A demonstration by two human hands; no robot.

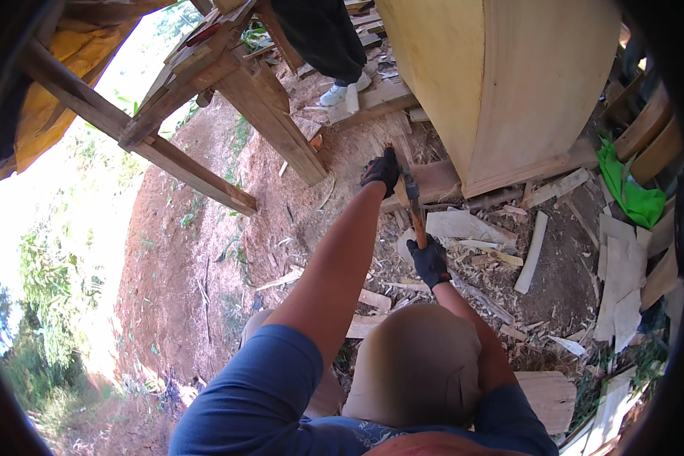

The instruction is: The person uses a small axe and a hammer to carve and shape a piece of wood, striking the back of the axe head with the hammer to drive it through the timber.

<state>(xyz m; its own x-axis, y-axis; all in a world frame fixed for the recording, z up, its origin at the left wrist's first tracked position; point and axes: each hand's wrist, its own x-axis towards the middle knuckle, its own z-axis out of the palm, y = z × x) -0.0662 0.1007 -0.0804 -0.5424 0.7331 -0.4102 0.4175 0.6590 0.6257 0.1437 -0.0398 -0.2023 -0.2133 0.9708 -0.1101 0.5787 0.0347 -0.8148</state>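
Observation:
My right hand [430,262], in a black glove, is wrapped round the wooden handle of a hammer [416,213]. The hammer's dark metal head [411,189] points away from me, close beside my left hand. Also gloved in black, my left hand [382,172] reaches out on a straight arm, its fingers closed at the end of a wooden board [436,182] low on the ground. What those fingers pinch, if anything, is too small and hidden to make out. The foot of a large pale wooden panel structure [524,91] stands just beyond the board.
A rough timber bench or frame [273,121] stands at the left. Wood scraps and shavings [471,228] litter the earth, with a green bag [631,186] at the far right. Another person's leg and white shoe [342,91] are at the back. Bright sloping ground [159,251] lies left.

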